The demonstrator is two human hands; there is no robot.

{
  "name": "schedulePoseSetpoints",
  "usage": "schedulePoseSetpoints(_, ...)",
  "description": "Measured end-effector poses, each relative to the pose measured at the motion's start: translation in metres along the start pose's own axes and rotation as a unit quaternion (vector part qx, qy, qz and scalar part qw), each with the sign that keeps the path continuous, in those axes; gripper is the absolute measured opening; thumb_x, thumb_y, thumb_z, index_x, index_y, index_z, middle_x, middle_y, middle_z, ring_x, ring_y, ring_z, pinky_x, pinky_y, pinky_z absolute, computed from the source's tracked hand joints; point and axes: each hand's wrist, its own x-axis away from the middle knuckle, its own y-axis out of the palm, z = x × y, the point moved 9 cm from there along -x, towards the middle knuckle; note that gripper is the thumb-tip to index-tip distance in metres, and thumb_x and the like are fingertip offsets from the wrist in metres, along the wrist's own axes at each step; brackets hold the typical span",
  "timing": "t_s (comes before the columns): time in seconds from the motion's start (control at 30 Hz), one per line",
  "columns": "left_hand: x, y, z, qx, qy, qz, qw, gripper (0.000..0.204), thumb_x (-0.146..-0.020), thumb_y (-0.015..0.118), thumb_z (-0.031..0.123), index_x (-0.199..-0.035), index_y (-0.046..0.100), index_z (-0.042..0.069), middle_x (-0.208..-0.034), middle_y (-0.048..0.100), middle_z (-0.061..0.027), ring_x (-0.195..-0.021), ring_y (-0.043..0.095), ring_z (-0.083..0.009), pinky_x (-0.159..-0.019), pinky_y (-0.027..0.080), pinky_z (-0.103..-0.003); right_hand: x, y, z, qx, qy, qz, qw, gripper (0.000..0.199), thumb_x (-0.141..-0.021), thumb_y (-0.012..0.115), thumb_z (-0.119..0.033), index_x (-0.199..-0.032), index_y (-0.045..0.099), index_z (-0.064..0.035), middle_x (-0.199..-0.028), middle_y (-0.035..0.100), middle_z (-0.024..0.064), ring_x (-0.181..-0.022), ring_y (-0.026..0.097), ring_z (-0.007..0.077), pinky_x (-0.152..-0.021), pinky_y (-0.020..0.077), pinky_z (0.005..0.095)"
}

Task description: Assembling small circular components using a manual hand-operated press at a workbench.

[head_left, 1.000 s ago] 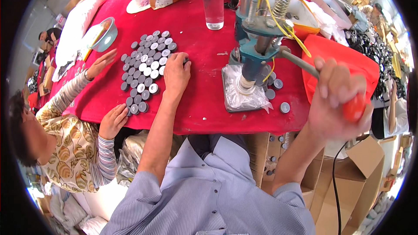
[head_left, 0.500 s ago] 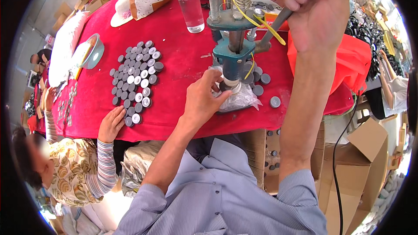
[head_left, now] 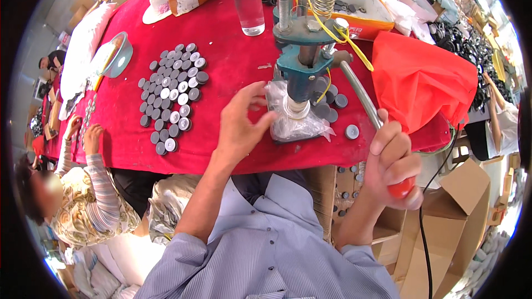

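A worker in a striped shirt [head_left: 266,254] closes the right hand [head_left: 394,160] around the red-knobbed end of a teal press's [head_left: 299,86] lever [head_left: 360,97], while the left hand [head_left: 241,122] (half open, seemingly empty) hovers just beside its plastic-covered base [head_left: 282,127], grey caps [head_left: 183,98] clustered farther left on a red-draped desk [head_left: 221,50].

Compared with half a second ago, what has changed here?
The right hand has pulled the lever down toward the person, keeping its grip. The left hand has let go of the dark cap it held under the press and is open beside it. A co-worker's hand has moved left, away from the clustered caps. Those caps and the clear jar stayed put.
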Motion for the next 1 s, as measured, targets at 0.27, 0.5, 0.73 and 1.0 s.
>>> schedulePoseSetpoints(0.27,0.069,-0.13,-0.033,-0.417,-0.015,0.168,0.893,0.037,-0.082,0.076,0.003,-0.118,0.065,0.003,-0.118,0.063,-0.0146,-0.108,0.06,-0.0317,-0.093,0.049,-0.04,0.003,0.001,0.001,0.0,0.001,0.016,1.0,0.049,-0.091,0.044,-0.058,-0.072,0.055,-0.0148,-0.065,0.046,0.0015,-0.079,0.055,0.0254,-0.115,0.0303,0.0581)
schedulePoseSetpoints(0.5,0.121,-0.168,-0.046,-0.496,-0.11,0.213,0.835,0.044,-0.082,0.078,0.017,-0.125,0.067,0.013,-0.135,0.05,-0.0181,-0.122,0.047,-0.0384,-0.104,0.039,-0.049,-0.004,0.002,-0.001,0.003,0.013,0.02,1.0,0.044,-0.089,0.046,-0.056,-0.069,0.053,-0.017,-0.063,0.041,-0.0011,-0.076,0.05,0.0231,-0.114,0.0283,0.0569)
schedulePoseSetpoints(0.73,0.137,-0.172,-0.046,-0.402,-0.105,0.22,0.882,0.039,-0.084,0.073,0.0,-0.122,0.07,0.007,-0.127,0.056,-0.0163,-0.119,0.05,-0.0329,-0.1,0.043,-0.041,-0.019,0.0,-0.006,-0.01,0.016,0.027,0.999,0.041,-0.086,0.052,-0.055,-0.068,0.051,-0.0182,-0.062,0.038,-0.0026,-0.071,0.042,0.021,-0.11,0.0287,0.0543)
schedulePoseSetpoints(1.0,0.107,-0.11,-0.031,-0.244,-0.057,0.122,0.96,0.04,-0.08,0.076,-0.002,-0.119,0.071,0.006,-0.115,0.066,-0.0122,-0.106,0.061,-0.0287,-0.09,0.051,-0.038,-0.077,0.023,0.001,-0.08,0.076,-0.028,0.994,0.036,-0.091,0.053,-0.048,-0.079,0.052,-0.0141,-0.068,0.041,-0.0013,-0.075,0.042,0.0193,-0.109,0.0328,0.0523)
